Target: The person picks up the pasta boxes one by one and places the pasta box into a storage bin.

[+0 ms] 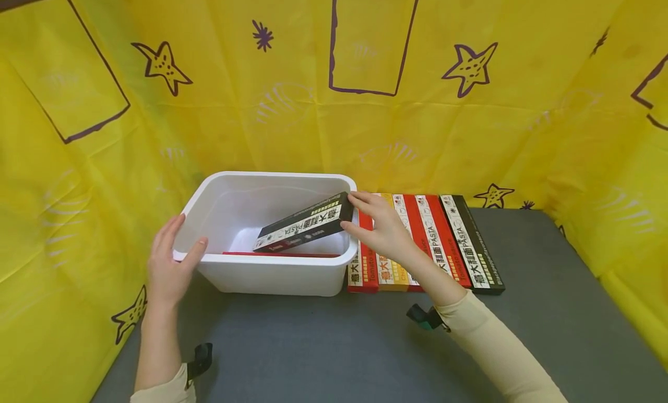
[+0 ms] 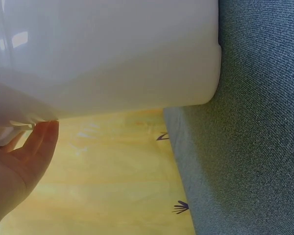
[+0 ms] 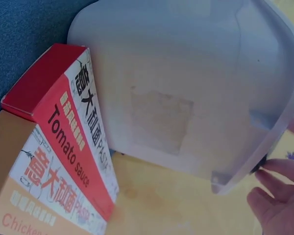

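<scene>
A white plastic bin [image 1: 271,278] stands on the dark grey table. My left hand [image 1: 169,264] grips its left rim, with the thumb over the edge; in the left wrist view the fingers [image 2: 45,137] lie against the bin's outside. Over the bin's right rim, my right hand [image 1: 383,223] pinches the upper end of a black pasta box [image 1: 308,223]. That box tilts down to the left inside the bin. Along the front wall within shows the edge of a red box [image 1: 282,254], mostly hidden. The right wrist view shows the fingers [image 3: 279,188] at the rim.
To the bin's right lies a row of several pasta boxes: a red tomato sauce box [image 3: 63,127] beside the bin, an orange chicken one [image 3: 44,191], more red ones, and a black box [image 1: 472,243] at the far end. Yellow patterned cloth [image 1: 292,136] hangs behind and on both sides.
</scene>
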`<state>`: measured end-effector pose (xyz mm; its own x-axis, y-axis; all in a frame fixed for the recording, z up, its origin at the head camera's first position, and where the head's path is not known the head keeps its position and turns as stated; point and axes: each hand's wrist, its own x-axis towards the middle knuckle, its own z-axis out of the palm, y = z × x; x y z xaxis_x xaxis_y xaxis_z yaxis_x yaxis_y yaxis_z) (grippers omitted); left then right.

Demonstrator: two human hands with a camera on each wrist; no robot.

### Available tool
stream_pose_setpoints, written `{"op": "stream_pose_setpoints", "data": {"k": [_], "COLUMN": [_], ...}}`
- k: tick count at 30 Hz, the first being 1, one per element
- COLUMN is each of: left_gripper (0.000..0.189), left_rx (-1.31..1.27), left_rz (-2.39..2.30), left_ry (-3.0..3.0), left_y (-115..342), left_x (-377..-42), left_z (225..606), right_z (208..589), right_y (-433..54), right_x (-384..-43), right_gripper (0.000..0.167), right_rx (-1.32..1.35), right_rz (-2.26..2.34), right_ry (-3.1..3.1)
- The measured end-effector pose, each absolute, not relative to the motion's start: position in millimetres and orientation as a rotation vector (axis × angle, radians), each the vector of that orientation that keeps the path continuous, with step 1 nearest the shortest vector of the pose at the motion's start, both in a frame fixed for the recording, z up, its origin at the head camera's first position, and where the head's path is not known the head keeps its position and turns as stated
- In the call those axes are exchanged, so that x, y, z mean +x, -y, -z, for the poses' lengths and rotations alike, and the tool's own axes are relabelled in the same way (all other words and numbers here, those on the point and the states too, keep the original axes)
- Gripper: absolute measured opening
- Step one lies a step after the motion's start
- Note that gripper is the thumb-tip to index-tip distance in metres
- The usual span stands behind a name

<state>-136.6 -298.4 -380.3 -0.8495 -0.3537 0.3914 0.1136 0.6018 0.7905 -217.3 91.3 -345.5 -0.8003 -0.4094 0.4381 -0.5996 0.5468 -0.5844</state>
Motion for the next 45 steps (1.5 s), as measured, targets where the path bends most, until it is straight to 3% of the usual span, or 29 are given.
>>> {"op": "stream_pose_setpoints", "data": {"k": [5, 9, 36, 45], "left_gripper": [0.063, 0.063, 0.063, 0.062], "left_rx": [0.201, 0.206, 0.216, 0.248], "left_rz": [1.192, 1.193, 1.200, 1.206], "left_ry": [2.316, 2.320, 2.283, 2.280], "left_y": [297, 296, 296, 295], "left_x": [-137, -137, -139, -137], "left_z": [380, 380, 382, 382], "right_z": [349, 352, 386, 404], "right_y": [-93, -97, -156, -183], "right_x": [-216, -213, -199, -193], "right_gripper": [0.042, 0.040, 0.053, 0.062], "right_rx": [0.873, 0.846, 0.568, 0.362], "right_rz": [-1.096, -1.138, -1.482, -1.602], "right_ry": [2.470, 2.455, 2.525, 2.562]}}
